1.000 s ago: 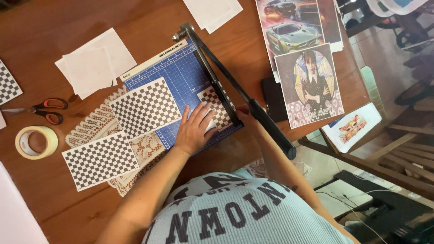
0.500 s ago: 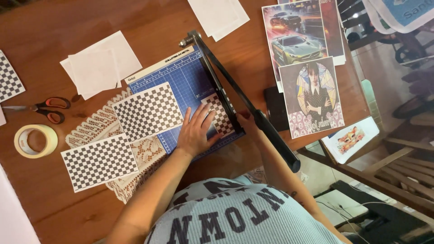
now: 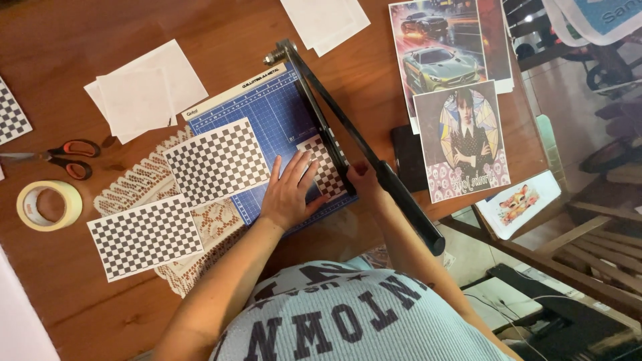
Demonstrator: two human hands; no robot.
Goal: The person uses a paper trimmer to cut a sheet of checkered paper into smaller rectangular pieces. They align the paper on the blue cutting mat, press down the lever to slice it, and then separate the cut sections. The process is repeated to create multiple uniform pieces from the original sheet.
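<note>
A left hand (image 3: 289,194) lies flat, fingers spread, pinning checkered paper (image 3: 326,167) on the blue cutter's board (image 3: 267,120) while the right hand (image 3: 361,180) grips the blade arm (image 3: 348,134); fingers best stay clear of the edge.

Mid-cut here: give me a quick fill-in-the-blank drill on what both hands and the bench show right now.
1. The left hand presses a ____-patterned sheet onto the blue paper cutter.
2. The right hand grips the cutter's black ____.
3. The scissors lie above the roll of ____.

Missing words: checkered; lever arm; tape
</note>
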